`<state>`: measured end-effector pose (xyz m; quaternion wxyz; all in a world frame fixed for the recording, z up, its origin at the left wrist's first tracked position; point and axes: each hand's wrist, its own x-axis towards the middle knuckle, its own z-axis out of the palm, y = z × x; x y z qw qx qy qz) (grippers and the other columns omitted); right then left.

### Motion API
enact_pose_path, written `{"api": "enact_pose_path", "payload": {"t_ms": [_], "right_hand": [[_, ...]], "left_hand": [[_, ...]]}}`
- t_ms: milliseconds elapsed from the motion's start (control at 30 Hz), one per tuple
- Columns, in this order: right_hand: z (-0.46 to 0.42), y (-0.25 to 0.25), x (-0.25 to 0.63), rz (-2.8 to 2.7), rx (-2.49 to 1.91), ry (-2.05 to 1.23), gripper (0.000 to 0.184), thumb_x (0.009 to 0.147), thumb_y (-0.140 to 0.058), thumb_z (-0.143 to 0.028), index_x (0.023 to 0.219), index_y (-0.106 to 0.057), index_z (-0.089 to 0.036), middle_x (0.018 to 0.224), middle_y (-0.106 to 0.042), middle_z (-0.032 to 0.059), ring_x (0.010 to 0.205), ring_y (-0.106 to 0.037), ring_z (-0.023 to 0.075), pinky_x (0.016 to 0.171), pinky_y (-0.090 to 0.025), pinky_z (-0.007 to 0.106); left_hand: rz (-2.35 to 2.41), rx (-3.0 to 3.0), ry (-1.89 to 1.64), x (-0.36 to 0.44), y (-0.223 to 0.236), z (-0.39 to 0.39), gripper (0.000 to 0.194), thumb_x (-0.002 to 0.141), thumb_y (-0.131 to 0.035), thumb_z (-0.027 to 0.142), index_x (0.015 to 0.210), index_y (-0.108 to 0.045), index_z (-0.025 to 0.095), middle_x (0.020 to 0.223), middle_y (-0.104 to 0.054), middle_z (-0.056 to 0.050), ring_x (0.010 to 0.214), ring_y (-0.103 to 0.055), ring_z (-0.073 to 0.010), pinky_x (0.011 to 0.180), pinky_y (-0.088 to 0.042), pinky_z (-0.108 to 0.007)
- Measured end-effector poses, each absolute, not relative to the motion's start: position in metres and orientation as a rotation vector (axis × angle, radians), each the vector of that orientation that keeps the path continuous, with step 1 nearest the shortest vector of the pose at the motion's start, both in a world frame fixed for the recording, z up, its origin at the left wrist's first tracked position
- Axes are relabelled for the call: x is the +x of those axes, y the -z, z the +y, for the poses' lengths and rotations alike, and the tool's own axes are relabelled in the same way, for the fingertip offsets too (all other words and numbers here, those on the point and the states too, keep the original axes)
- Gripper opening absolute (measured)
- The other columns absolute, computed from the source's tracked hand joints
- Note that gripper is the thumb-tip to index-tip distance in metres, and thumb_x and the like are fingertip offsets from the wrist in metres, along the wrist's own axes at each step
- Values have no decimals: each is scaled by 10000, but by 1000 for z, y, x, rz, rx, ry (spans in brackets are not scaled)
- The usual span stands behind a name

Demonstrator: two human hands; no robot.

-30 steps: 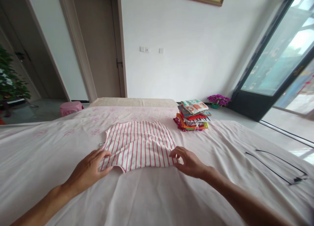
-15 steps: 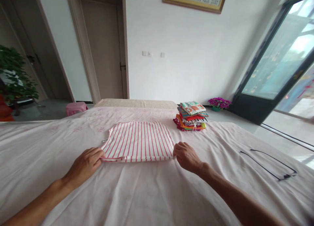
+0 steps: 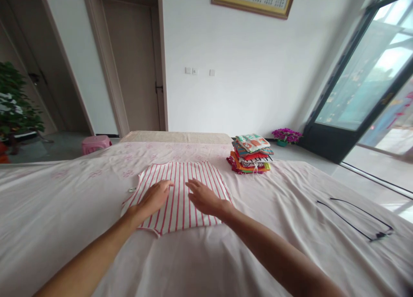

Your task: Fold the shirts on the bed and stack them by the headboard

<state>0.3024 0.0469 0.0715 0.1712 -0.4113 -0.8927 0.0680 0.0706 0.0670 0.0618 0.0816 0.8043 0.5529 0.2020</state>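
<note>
A white sleeveless top with red stripes point(image 3: 180, 206) lies spread flat on the pale bedsheet point(image 3: 190, 262). Over its left-middle part is my left hand point(image 3: 157, 196), fingers stretched out toward the centre. My right hand point(image 3: 204, 197) is over the right-middle part, its fingers extended and pointing inward. Neither hand grips the cloth; whether the palms press on it I cannot tell. A small light tag point(image 3: 132, 189) shows at the top's left edge.
A stack of folded clothes point(image 3: 251, 154) stands beyond the top to the right. Black-framed glasses point(image 3: 358, 219) lie on the sheet at far right. A pink stool point(image 3: 96, 145), a potted plant point(image 3: 17, 101) and purple flowers point(image 3: 287, 135) are around the bed.
Half a second ago both hands pinched the near corners and pulled that edge taut. They have let go and moved inward over the middle; the top's near edge lies lower and closer to me.
</note>
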Motion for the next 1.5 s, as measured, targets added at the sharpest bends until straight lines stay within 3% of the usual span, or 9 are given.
{"api": "enact_pose_path", "payload": {"t_ms": [167,333,500,600,733,900,1033,1367,1500], "right_hand": [[88,-19,280,-2637,-1263,-165,646,1000,-365,-469,1527,-294,-104,1592,-273,158,1482,-209,268,1197,-195,483],[140,-17,347,-2569,-1612,-82,630,1018,-272,-468,1545,-273,-123,1617,-210,123,1501,-141,236,1213,-114,447],[176,-27,391,-2344,-1988,-84,606,1019,-246,-447,1530,-305,-126,1598,-266,141,1484,-202,255,1186,-159,481],[183,-29,372,-2309,-1899,34,555,1022,-253,-399,1469,-410,-110,1558,-348,160,1469,-235,264,1184,-159,473],[183,-23,325,-2589,-1466,-14,581,1023,-234,-452,1500,-369,-148,1580,-321,115,1472,-233,240,1191,-174,436],[206,-15,320,-2649,-1497,-77,677,1015,-197,-523,1561,-225,-123,1625,-190,105,1501,-142,230,1213,-102,419],[232,-15,356,-2530,-1835,-125,677,1008,-164,-535,1573,-193,-164,1636,-138,76,1508,-101,232,1208,-98,448],[194,-35,376,-2360,-2064,22,653,986,-332,-467,1526,-307,-101,1598,-240,179,1496,-140,301,1189,-36,526],[132,-40,329,-2364,-1791,-77,652,1002,-282,-467,1545,-253,-106,1611,-212,159,1501,-117,295,1187,-105,523]], "left_hand": [[1691,2444,-583,94,-24,105,436,959,-361,344,1300,-584,187,1400,-573,-114,1338,-477,-216,1126,-334,-360],[2097,2392,-374,37,0,131,559,949,-384,454,1442,-458,202,1550,-386,-147,1441,-312,-324,1155,-228,-516],[2251,2270,-319,16,-13,154,515,936,-355,375,1347,-556,139,1396,-527,-224,1315,-452,-395,1051,-314,-613],[2123,2394,-359,40,-24,165,440,930,-334,281,1198,-641,114,1274,-608,-211,1277,-495,-333,1097,-304,-536],[1825,2582,-388,76,-19,176,435,970,-321,361,1271,-601,219,1393,-566,-85,1334,-456,-212,1143,-296,-353],[1944,2486,-305,60,2,196,588,967,-316,496,1477,-412,220,1589,-325,-118,1469,-254,-312,1169,-200,-523],[2148,2336,-205,28,6,211,646,955,-277,564,1521,-335,257,1602,-294,-120,1477,-230,-332,1166,-189,-526],[2287,2357,-329,25,-5,162,513,969,-263,342,1376,-501,140,1516,-377,-200,1371,-395,-343,1098,-326,-502],[2174,2410,-374,38,-12,124,496,951,-314,304,1336,-526,75,1481,-422,-232,1375,-397,-359,1123,-302,-497]]}}
